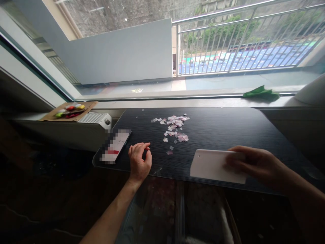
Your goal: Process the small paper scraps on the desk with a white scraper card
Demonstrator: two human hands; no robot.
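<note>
My left hand (141, 159) is over the near left part of a dark wood-grain table (215, 128). Its fingers are loosely curled, with a gap between thumb and forefinger, and nothing shows in it. My right hand (254, 162) is over a flat white rectangular piece (208, 166) with a small hole near one corner. Thumb and fingers come together there, smeared by motion; anything pinched between them is hidden. Many small pale pinkish square pieces (175, 123) lie in a loose heap mid-table, with a few strays (169, 153) nearer me.
A phone (116, 145), partly pixelated, lies left of my left hand. On the sill at far left, a cardboard piece (48, 115) carries colourful items. A green cloth or paper (261, 93) lies by the window. A white radiator (95, 118) adjoins the table's left side.
</note>
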